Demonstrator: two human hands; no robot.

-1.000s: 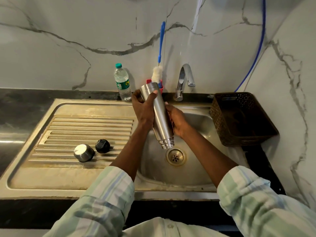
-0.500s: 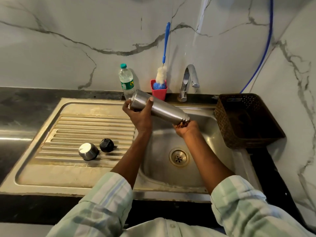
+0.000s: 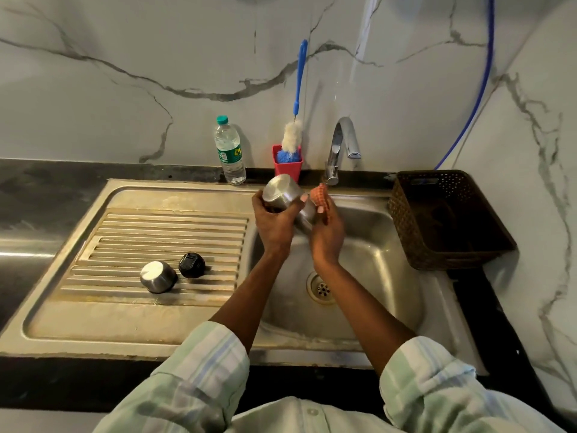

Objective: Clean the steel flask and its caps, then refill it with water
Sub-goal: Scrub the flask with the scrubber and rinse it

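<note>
The steel flask is held over the sink basin, tilted with its flat base up and toward me. My left hand grips it near the base. My right hand holds an orange scrub pad against the flask's lower body, which it hides. On the ribbed drainboard at the left lie the steel cap and the black inner cap, side by side.
A chrome tap stands behind the basin. A red holder with a blue-handled bottle brush and a plastic water bottle stand by the wall. A brown basket sits right of the sink. The drain is below my hands.
The flask has swung from mouth-down, through sideways, to base toward me. My right hand has moved from the mouth end up its side, and the scrub pad now shows.
</note>
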